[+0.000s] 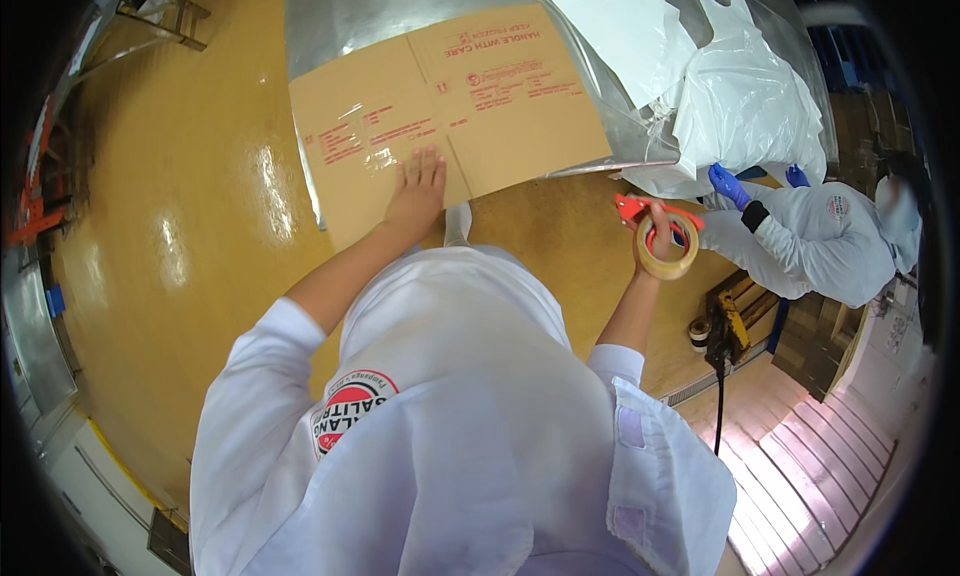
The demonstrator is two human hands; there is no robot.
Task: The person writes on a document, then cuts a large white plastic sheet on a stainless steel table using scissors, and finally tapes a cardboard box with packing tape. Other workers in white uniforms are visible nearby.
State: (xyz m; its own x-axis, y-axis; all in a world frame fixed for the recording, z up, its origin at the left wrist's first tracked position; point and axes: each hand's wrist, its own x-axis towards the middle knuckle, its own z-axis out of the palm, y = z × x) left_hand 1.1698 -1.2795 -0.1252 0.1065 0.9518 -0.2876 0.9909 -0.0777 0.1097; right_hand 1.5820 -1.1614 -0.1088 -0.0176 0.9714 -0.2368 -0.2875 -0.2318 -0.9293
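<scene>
A flattened brown cardboard box (520, 126) with red print lies on the metal table (370, 6), its near edge sticking out past the table's edge. My left hand (418, 194) rests flat on the cardboard near that edge, fingers stretched out. Off the table to the right, my right hand (660, 238) grips a red tape dispenser (632, 209). A roll of tape (682, 267) is mounted on it. The dispenser is apart from the cardboard.
White plastic bags (745, 101) lie on the table's right side. Beside them stands a co-worker (830, 236) in white with blue gloves. A yellow pallet jack (735, 321) is on the floor at right. A ladder-like stand (165, 16) is at far left.
</scene>
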